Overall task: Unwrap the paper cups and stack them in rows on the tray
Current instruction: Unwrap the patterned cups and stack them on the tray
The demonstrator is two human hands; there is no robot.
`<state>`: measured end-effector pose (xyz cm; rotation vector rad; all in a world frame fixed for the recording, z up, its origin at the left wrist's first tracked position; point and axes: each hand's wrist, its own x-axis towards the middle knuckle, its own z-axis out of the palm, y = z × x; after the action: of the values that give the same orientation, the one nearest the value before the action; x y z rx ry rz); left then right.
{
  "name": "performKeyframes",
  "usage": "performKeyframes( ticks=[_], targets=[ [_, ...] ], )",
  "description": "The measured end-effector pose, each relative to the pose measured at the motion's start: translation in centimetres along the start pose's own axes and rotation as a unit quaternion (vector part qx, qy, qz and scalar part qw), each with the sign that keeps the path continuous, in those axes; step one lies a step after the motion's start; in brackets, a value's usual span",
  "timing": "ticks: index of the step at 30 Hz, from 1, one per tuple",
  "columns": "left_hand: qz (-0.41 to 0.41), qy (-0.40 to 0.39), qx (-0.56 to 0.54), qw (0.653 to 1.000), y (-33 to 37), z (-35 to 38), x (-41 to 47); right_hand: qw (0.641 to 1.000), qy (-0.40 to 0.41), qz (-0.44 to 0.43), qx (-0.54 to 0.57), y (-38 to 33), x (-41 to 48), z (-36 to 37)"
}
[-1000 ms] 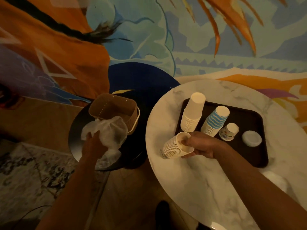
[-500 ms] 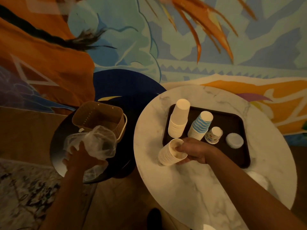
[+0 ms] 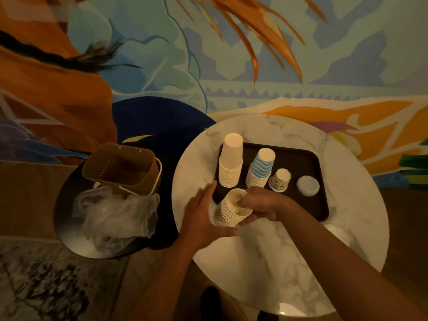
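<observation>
One unwrapped stack of paper cups (image 3: 228, 212) in hand, tilted mouth-up at the near-left corner of the tray (image 3: 308, 205), not yet set down. Gripped at the rim by the right hand (image 3: 259, 205), fingers curled over the lip; left hand (image 3: 201, 216) spread flat alongside, fingers straight, holding nothing, contact unclear. Step in hand, probably: placing this stack. Next, likely: turn it rim-down and stand it in line with the white stack (image 3: 230, 167), striped stack (image 3: 260, 170) and small cup (image 3: 280, 180), without toppling them.
</observation>
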<state>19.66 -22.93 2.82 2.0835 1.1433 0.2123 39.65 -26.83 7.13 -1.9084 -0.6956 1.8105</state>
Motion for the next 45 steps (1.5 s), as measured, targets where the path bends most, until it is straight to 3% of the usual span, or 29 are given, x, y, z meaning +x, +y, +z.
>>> performKeyframes(
  ticks=[3,6,12,18,23,29,45],
  targets=[
    [0.025,-0.005,-0.147,0.989,2.7,3.3,0.1,1.000,0.021,0.003,-0.013,1.1,-0.5,-1.2],
    [0.024,-0.008,-0.206,0.978,4.4,5.6,0.0,0.999,0.041,0.011,-0.012,2.6,-1.0,-2.7],
    [0.019,-0.029,-0.208,0.977,6.2,8.1,0.1,0.999,0.040,0.027,0.008,4.7,-3.2,-5.1],
    [0.001,-0.064,-0.242,0.968,8.0,9.1,0.0,0.997,0.057,-0.028,0.043,5.3,-5.5,-7.5],
    [-0.026,-0.103,-0.259,0.960,9.1,9.3,0.0,0.995,0.050,-0.078,-0.027,5.5,-6.9,-9.1],
    [-0.033,-0.135,-0.233,0.962,9.9,9.9,0.3,0.989,0.057,-0.077,-0.116,6.0,-7.2,-10.3],
    [-0.066,-0.177,-0.237,0.953,10.2,11.0,1.4,0.993,0.082,-0.048,-0.066,6.1,-7.2,-12.6]
  ],
)
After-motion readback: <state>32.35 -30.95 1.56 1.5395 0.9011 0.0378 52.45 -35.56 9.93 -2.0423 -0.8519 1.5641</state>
